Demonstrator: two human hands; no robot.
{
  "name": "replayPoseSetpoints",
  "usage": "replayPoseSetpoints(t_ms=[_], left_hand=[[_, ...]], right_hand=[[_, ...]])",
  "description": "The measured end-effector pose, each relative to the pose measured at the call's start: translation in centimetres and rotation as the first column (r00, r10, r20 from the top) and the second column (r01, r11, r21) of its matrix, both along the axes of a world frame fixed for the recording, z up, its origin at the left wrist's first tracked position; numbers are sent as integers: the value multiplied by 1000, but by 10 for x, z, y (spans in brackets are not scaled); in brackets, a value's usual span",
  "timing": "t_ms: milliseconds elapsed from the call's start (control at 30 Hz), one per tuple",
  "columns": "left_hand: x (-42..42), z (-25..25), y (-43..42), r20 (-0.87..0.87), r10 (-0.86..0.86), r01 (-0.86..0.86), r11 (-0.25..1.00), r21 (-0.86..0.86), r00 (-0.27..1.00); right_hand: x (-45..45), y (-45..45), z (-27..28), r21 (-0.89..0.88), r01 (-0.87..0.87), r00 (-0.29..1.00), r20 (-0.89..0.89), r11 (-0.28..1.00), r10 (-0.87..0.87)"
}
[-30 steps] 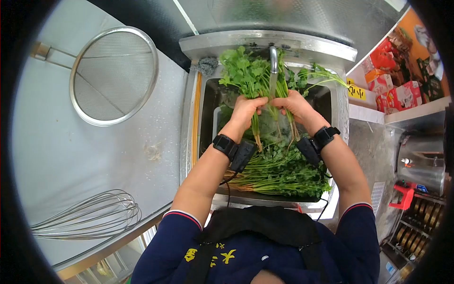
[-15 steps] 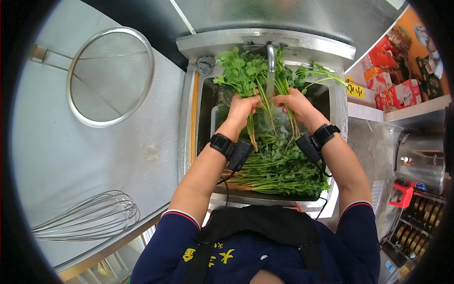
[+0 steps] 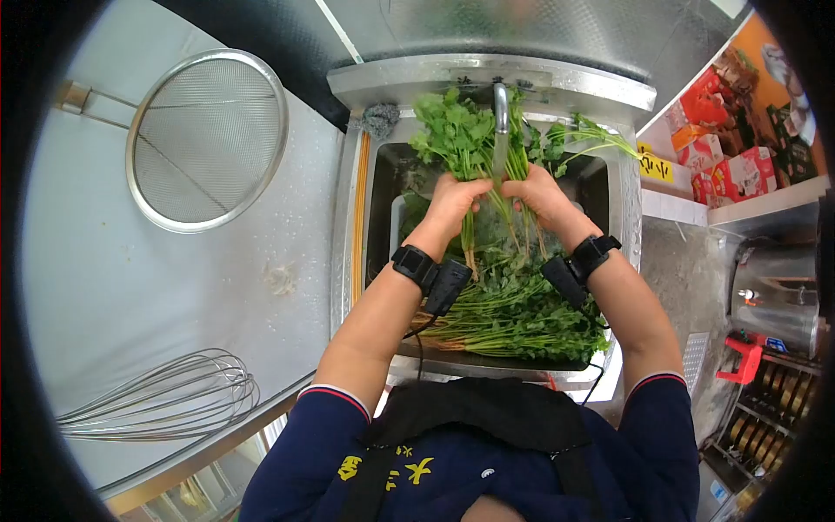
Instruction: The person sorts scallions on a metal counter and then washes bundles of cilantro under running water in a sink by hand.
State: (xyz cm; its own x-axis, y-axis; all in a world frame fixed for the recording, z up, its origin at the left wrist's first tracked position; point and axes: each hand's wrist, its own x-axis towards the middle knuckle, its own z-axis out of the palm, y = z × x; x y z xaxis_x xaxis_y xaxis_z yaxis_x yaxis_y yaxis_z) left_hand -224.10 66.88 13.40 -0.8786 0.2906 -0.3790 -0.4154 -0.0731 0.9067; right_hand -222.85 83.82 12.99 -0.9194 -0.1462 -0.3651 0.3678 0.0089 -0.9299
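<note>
Under the running faucet (image 3: 500,109), my left hand (image 3: 458,202) is closed round the stems of a leafy cilantro bunch (image 3: 454,126). Close beside it, my right hand (image 3: 541,193) grips more cilantro stems (image 3: 517,155) just right of the water stream. Leaves point away from me and the pale roots hang down toward me. Below both hands, a large pile of cilantro (image 3: 513,326) lies in the metal sink (image 3: 380,165), roots to the left. A few loose sprigs (image 3: 591,135) rest over the sink's back right corner.
On the counter (image 3: 209,287) to the left lie a round mesh strainer (image 3: 209,139) and a wire whisk (image 3: 165,404). A grey scouring pad (image 3: 380,119) and long thin sticks (image 3: 359,209) are at the sink's left edge. A red stool (image 3: 741,357) stands at right.
My hands have drawn closer together under the water, the left shifting right with its cilantro. The view has moved slightly.
</note>
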Motion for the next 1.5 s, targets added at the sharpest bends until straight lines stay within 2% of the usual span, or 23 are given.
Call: replayPoseSetpoints(t_ms=[67, 200, 300, 367, 400, 467, 500, 533, 600, 733, 800, 867, 933, 1033, 1067, 1133, 1167, 1267, 1333, 1367, 1400, 1467, 1500], left_hand=[[0, 2, -2, 11, 104, -104, 995, 9, 995], [-2, 3, -7, 37, 130, -130, 992, -1, 991], [0, 1, -2, -43, 100, -97, 994, 57, 994], [1, 5, -2, 18, 130, -130, 991, 10, 991], [1, 5, -2, 16, 133, -133, 991, 10, 991], [1, 4, -4, 18, 148, -148, 989, 0, 989], [0, 4, -5, 20, 150, -150, 989, -1, 988], [-1, 3, -6, 5, 76, -76, 997, 18, 997], [-3, 2, -3, -14, -2, 3, 999, 38, 1000], [-3, -7, -1, -25, -73, 75, 995, 71, 997], [-1, -6, 0, -37, -92, 95, 991, 95, 995], [2, 1, 0, 57, 13, -11, 1000, -29, 998], [-1, -1, -12, 102, 71, -78, 995, 61, 992], [-7, -7, -37, 208, 172, -212, 960, 185, 963], [-6, -8, -43, 226, 206, -251, 948, 196, 952], [-2, -14, -48, 265, 213, -271, 940, 209, 940], [2, -18, -51, 288, 206, -275, 935, 226, 935], [11, -20, -51, 345, 201, -302, 915, 268, 917], [16, -21, -45, 370, 138, -279, 890, 361, 919], [17, -19, -41, 375, 114, -266, 886, 381, 920], [16, -12, -35, 368, 108, -259, 883, 390, 924], [20, -2, -30, 374, 73, -245, 865, 437, 925], [19, -1, -31, 359, 29, -207, 857, 471, 933]], right_hand=[[0, 1, 0, -11, 129, 990, 50, 992, -128], [1, 0, 17, -30, 121, 989, 92, 992, -118], [1, 0, 13, -95, 31, 996, 88, 995, -23], [-5, 0, -4, 60, -5, 1000, 22, 998, 4], [-5, 1, -1, 59, -8, 1000, 20, 998, 7], [-4, 6, 8, 33, 85, 981, 173, 996, -89], [1, 1, 18, -63, 139, 970, 210, 988, -123], [2, -1, 15, -63, 139, 969, 212, 988, -123], [3, -3, 11, -312, 118, 967, 251, 943, -37], [8, -11, 13, -286, 119, 970, 239, 951, -49], [8, -9, 8, -242, 52, 984, 177, 969, -9], [10, -2, 7, -194, 65, 985, 168, 979, -32], [12, 11, 6, -145, 73, 986, 156, 987, -50], [22, 53, -20, 37, -161, 955, 259, 986, 146], [26, 68, -28, 40, -160, 954, 263, 986, 144], [37, 83, -25, 324, -361, 892, 394, 874, 223], [41, 91, -20, 330, -358, 893, 395, 874, 217], [54, 95, 18, 243, -293, 883, 439, 925, 165], [64, 109, 21, 108, -71, 885, 465, 992, 13], [73, 123, 0, 167, -184, 868, 489, 969, 80], [83, 118, 7, 83, -127, 777, 628, 988, 47], [102, 108, 19, -199, 33, 748, 655, 979, 108], [108, 105, 25, -293, 118, 787, 610, 949, 90]])
